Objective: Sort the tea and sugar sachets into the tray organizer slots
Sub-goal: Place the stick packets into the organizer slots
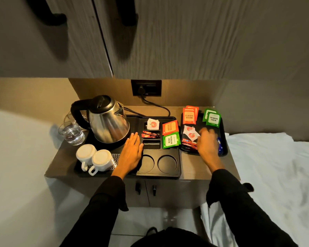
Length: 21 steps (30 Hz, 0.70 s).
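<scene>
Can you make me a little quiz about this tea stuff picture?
1. True or false: the shiny steel kettle stands on the black organizer tray.
2. Which slot is empty? A: the one with the white sachet; B: the one with red stick sachets; C: the narrow slot nearest the round cup holders.
3. Fill in: the left hand lies flat on the organizer tray; the right hand reaches into the small black ____ beside it.

Key: 1 true; 2 C; 3 tray.
</scene>
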### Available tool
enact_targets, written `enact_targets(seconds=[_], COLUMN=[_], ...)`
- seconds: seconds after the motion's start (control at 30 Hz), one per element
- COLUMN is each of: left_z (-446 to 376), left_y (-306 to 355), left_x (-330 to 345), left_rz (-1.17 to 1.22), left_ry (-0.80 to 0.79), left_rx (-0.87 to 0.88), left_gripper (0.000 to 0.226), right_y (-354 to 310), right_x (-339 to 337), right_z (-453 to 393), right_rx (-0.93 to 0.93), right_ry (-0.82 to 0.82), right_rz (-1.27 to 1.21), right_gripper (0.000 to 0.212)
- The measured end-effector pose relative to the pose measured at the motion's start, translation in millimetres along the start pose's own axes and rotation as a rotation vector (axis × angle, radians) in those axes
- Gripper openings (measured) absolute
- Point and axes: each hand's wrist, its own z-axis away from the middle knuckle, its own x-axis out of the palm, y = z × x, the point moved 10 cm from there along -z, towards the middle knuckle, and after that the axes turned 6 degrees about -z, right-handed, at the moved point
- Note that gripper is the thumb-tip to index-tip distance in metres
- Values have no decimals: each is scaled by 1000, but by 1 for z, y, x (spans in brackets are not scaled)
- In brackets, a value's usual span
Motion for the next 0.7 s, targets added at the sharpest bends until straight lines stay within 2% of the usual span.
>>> enact_targets(seconds=[0.07, 0.13, 0.2, 0.37, 0.6, 0.7], left_z=[0, 1, 1, 5, 7, 6], left_y=[1, 2, 3, 3, 3, 2], left_x=[0, 0, -1, 0, 1, 1], left_rz=[0, -13, -25, -35, -48, -40], left_ry=[-21, -34, -46, -67, -75, -77], left_rx=[2, 5, 4, 5, 16, 16], left_gripper=[58, 58, 59, 59, 60, 60], right_y=[37, 53, 57, 64, 67, 63], right_x=[-4, -2, 5, 5, -1, -1], right_z=[0, 4, 6, 4, -4, -4], right_rx=[160, 199, 195, 222, 194, 189], right_ry=[-46, -90, -118, -90, -108, -109], right_rz=[107, 160, 164, 53, 64, 44], right_gripper=[60, 76, 83, 81, 79, 86])
